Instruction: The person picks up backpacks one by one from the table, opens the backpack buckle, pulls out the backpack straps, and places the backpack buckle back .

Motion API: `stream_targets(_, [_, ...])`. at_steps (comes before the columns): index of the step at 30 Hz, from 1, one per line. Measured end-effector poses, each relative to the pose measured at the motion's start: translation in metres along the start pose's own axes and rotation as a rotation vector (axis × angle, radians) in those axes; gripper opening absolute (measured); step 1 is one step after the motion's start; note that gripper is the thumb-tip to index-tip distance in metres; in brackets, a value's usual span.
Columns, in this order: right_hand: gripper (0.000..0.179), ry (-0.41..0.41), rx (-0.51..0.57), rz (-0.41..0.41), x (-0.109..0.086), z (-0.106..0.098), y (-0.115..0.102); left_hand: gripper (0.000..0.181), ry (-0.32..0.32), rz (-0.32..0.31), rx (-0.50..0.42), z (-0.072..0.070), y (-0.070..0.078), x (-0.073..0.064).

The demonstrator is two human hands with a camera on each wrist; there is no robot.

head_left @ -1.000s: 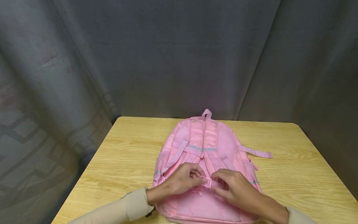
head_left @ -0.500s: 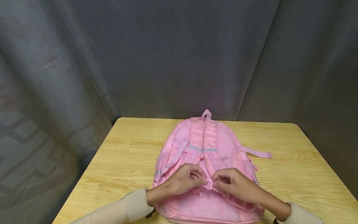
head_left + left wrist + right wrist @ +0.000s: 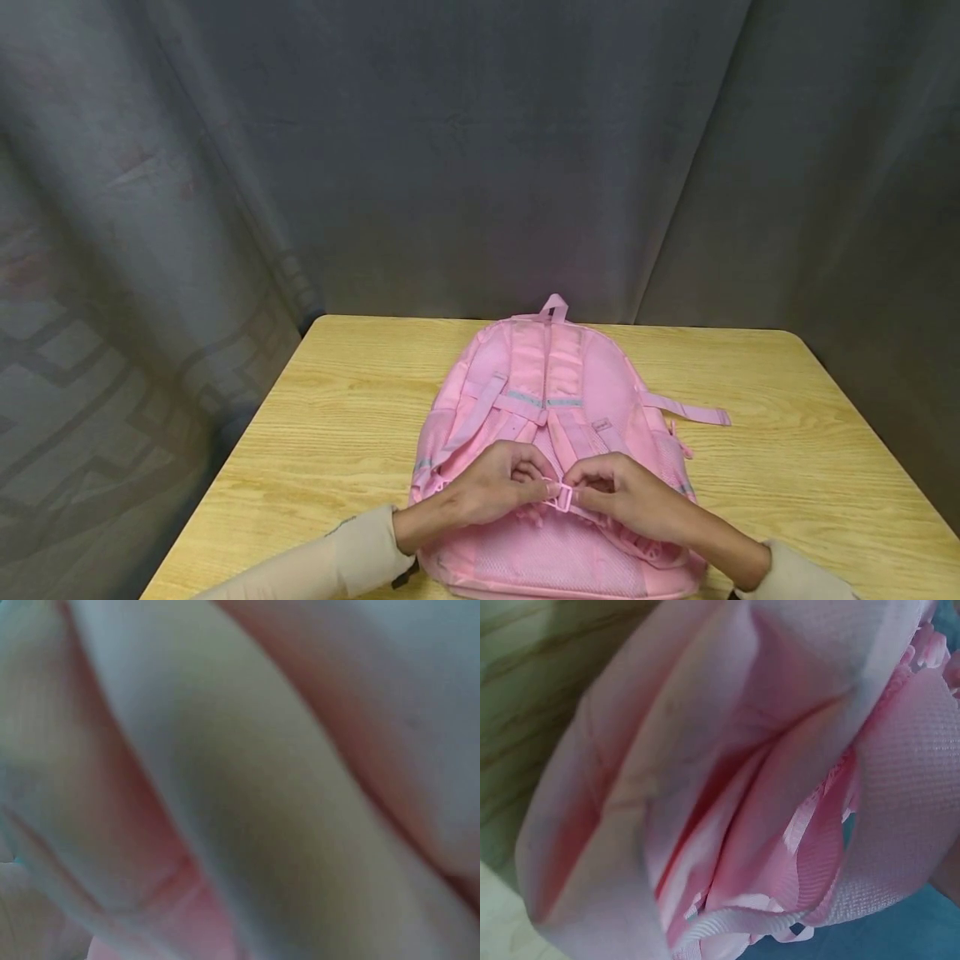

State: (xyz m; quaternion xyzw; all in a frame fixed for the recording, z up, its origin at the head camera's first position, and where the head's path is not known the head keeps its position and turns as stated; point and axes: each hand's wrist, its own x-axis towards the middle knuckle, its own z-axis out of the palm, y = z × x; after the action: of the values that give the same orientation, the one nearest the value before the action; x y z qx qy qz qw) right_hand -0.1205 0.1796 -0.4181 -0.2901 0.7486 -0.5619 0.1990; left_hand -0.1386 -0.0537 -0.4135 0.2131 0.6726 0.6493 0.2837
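Left hand [image 3: 498, 483] pinches pink buckle [image 3: 564, 498], right hand [image 3: 628, 496] pinches strap [image 3: 904, 825] just beside left hand, likely threading step; next move probably calls for pulling it through.

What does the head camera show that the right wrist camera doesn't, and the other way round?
Only the head view shows the fabric handle loop atop the pink fabric backpack, and the beige left sleeve.

Only the right wrist view shows, close up, the ribbed weave of a pink webbing strap beside the grip.

Both share the person's bare right hand and the yellowish wood-grain table. Whether the wrist view catches the pink plastic buckle is unclear.
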Motion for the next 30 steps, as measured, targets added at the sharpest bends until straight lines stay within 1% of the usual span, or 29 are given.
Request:
stream_targets(5, [0.014,-0.012,0.023,-0.016,0.0,0.0,0.0,0.008,-0.003,0.002,0.003,0.0,0.0,0.0])
stream_targets(9, [0.014,-0.017,0.035,-0.006,0.0,0.0,-0.001,0.008,-0.002,0.008,0.016,0.001,0.0,0.0])
stream_targets(14, [0.014,-0.025,0.042,0.007,-0.001,-0.001,-0.001,0.008,0.0,0.003,0.011,0.001,0.0,0.0])
stream_targets(23, [0.013,-0.035,0.019,0.021,-0.006,-0.009,-0.001,0.007,0.007,-0.001,0.013,0.002,0.001,0.001])
stream_targets(26, [0.012,-0.045,0.026,0.018,-0.007,-0.011,0.0,0.007,0.01,0.001,0.033,0.002,0.002,0.001])
stream_targets(30, [0.012,-0.06,0.069,0.013,-0.008,-0.012,0.002,0.007,0.015,0.011,0.071,0.001,0.003,0.001])
